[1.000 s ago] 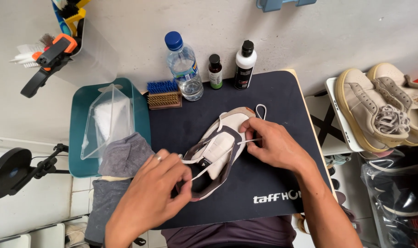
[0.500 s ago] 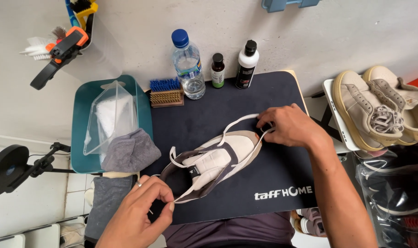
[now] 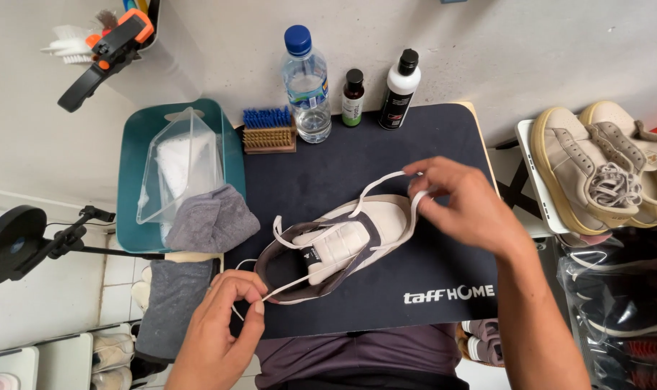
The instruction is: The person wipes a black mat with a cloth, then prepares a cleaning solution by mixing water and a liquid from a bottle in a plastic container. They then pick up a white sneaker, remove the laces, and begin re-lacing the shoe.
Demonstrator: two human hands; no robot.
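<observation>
Lace ends pinched in both hands' fingers, shoe between, apparently

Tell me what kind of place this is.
Most likely a small home shoe-cleaning station. A sneaker lies on a dark work mat, with a scrub brush and cleaner bottles lined up against the wall, and another worn pair of sneakers waits on the right.
</observation>
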